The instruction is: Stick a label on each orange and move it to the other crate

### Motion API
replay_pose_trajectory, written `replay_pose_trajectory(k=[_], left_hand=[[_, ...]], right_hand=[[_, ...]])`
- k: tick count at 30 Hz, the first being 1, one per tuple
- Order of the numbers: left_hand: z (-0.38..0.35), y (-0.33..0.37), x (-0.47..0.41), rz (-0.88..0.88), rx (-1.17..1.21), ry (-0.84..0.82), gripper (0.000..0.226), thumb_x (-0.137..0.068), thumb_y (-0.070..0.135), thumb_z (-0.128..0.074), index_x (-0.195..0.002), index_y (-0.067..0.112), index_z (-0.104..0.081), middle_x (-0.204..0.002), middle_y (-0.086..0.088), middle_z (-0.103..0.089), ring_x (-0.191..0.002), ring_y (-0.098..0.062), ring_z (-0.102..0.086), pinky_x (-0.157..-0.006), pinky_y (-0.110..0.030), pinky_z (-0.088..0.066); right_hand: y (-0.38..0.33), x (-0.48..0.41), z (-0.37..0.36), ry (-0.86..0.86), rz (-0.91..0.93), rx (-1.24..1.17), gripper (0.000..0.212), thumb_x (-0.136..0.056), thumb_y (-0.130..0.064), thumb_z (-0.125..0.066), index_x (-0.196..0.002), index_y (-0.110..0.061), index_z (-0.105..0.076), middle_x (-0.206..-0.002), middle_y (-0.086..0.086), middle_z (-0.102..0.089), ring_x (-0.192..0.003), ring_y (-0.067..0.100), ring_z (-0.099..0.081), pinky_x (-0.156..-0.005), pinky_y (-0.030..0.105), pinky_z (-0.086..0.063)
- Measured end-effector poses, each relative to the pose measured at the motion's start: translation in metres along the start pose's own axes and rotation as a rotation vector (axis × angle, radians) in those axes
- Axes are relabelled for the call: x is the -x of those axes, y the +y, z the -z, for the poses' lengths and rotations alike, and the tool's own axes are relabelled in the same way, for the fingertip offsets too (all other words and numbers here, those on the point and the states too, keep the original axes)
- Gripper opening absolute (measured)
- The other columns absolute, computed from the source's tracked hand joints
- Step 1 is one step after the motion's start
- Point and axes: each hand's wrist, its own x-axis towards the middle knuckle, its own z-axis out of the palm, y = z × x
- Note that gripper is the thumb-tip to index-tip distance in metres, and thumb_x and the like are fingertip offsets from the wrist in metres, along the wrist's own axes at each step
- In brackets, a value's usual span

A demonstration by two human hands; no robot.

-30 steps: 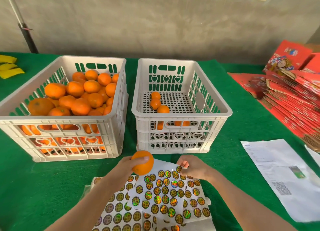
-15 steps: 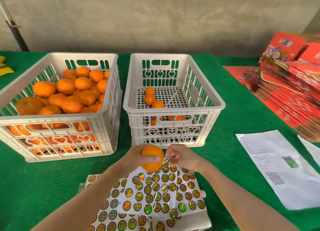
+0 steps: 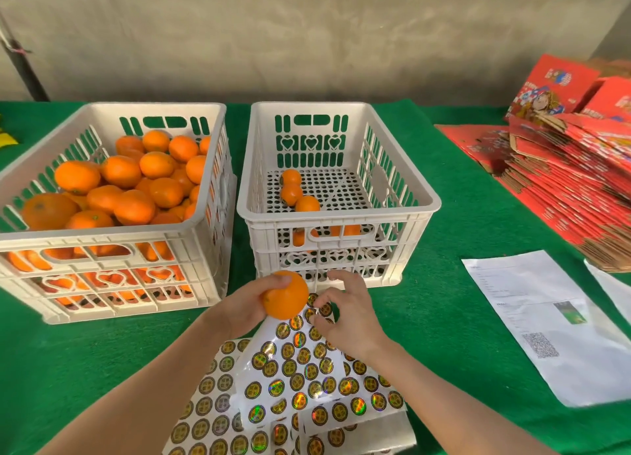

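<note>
Now the left crate brims with oranges, the right crate holds few; left hand fingers clamp one orange, right hand fingers curl beside it, grip unclear.

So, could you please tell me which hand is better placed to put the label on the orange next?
The right hand. It appears to pinch a sticker at the far edge of the sticker sheet, right beside the orange. The left hand is busy gripping that orange.

Bright even daylight, soft faint shadows, holographic glints on sticker sheets, wide-angle bending at edges, slight softness
</note>
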Motion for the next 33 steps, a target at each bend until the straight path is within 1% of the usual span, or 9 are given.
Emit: replay_pose_trajectory(k=[4, 15, 17, 20, 22, 24, 27, 29, 33], left_hand=[[0.0, -0.003, -0.001, -0.007, 0.029, -0.004, 0.104, -0.017, 0.055, -0.091, -0.109, 0.019, -0.058, -0.092, 0.001, -0.075, -0.088, -0.017, -0.069, -0.071, -0.027, -0.053], [0.0, -0.004, -0.008, -0.009, -0.021, -0.091, 0.097, -0.029, 0.056, -0.09, -0.113, 0.02, -0.059, -0.1, -0.001, -0.074, -0.092, -0.017, -0.07, -0.071, -0.025, -0.055], [0.0, -0.003, -0.008, 0.012, -0.04, -0.101, 0.091, -0.033, 0.053, -0.089, -0.112, 0.021, -0.059, -0.097, 0.0, -0.075, -0.089, -0.015, -0.071, -0.069, -0.024, -0.055], [-0.003, -0.002, -0.005, 0.052, -0.211, -0.086, 0.074, -0.054, 0.052, -0.074, -0.119, 0.019, -0.056, -0.103, -0.003, -0.072, -0.091, -0.016, -0.069, -0.072, -0.022, -0.053], [-0.006, 0.0, -0.002, 0.038, -0.317, -0.069, 0.06, -0.057, 0.051, -0.069, -0.111, 0.028, -0.057, -0.107, 0.001, -0.067, -0.091, -0.011, -0.066, -0.07, -0.016, -0.051], [-0.007, 0.004, 0.002, 0.01, -0.356, -0.054, 0.046, -0.062, 0.047, -0.067, -0.105, 0.036, -0.054, -0.111, 0.007, -0.061, -0.095, -0.005, -0.06, -0.07, -0.013, -0.047], [-0.007, 0.006, 0.007, -0.081, -0.384, -0.014, 0.072, -0.056, 0.048, -0.072, -0.123, 0.032, -0.051, -0.122, 0.003, -0.058, -0.11, -0.016, -0.057, -0.087, -0.024, -0.046], [-0.009, 0.008, 0.011, -0.12, -0.269, 0.01, 0.079, -0.051, 0.042, -0.077, -0.124, 0.027, -0.051, -0.123, -0.003, -0.058, -0.107, -0.02, -0.06, -0.086, -0.03, -0.05], [-0.014, 0.012, 0.019, -0.114, 0.127, -0.049, 0.087, -0.051, 0.037, -0.084, -0.128, 0.018, -0.05, -0.109, -0.013, -0.061, -0.076, -0.024, -0.063, -0.064, -0.029, -0.048]], right_hand=[[-0.004, -0.001, -0.004, -0.031, -0.049, 0.037, 0.021, -0.081, -0.027, -0.072, -0.095, -0.013, -0.068, -0.14, 0.003, -0.037, -0.136, 0.017, -0.022, -0.109, 0.025, -0.013], [-0.01, 0.006, -0.001, -0.022, -0.008, -0.047, 0.006, -0.082, -0.01, -0.07, -0.08, -0.005, -0.069, -0.126, 0.009, -0.048, -0.126, 0.018, -0.037, -0.104, 0.024, -0.024], [-0.01, 0.006, 0.004, -0.028, -0.066, -0.141, 0.005, -0.082, -0.01, -0.07, -0.079, -0.008, -0.068, -0.117, 0.004, -0.051, -0.118, 0.013, -0.041, -0.1, 0.019, -0.025], [-0.008, 0.003, 0.01, -0.049, -0.243, -0.27, 0.016, -0.086, -0.012, -0.066, -0.073, -0.019, -0.06, -0.093, -0.001, -0.058, -0.095, 0.012, -0.053, -0.088, 0.019, -0.04], [-0.007, 0.002, 0.013, -0.046, -0.389, -0.371, 0.021, -0.087, -0.014, -0.065, -0.069, -0.021, -0.058, -0.083, -0.003, -0.061, -0.079, 0.006, -0.055, -0.072, 0.009, -0.042], [-0.006, 0.001, 0.016, -0.037, -0.497, -0.497, 0.022, -0.087, -0.011, -0.065, -0.067, -0.017, -0.059, -0.074, -0.003, -0.062, -0.07, 0.006, -0.056, -0.067, 0.01, -0.044], [-0.009, 0.001, 0.024, -0.041, -0.586, -0.728, 0.016, -0.089, -0.004, -0.061, -0.073, -0.008, -0.062, -0.071, 0.005, -0.064, -0.065, 0.013, -0.059, -0.067, 0.023, -0.051], [-0.015, 0.0, 0.033, -0.03, -0.578, -0.868, 0.017, -0.09, 0.001, -0.058, -0.074, -0.005, -0.062, -0.068, 0.008, -0.065, -0.059, 0.015, -0.058, -0.061, 0.024, -0.051], [-0.035, -0.004, 0.052, -0.031, -0.402, -0.956, 0.017, -0.09, 0.0, -0.056, -0.074, -0.005, -0.061, -0.065, 0.008, -0.062, -0.06, 0.016, -0.055, -0.059, 0.022, -0.049]])
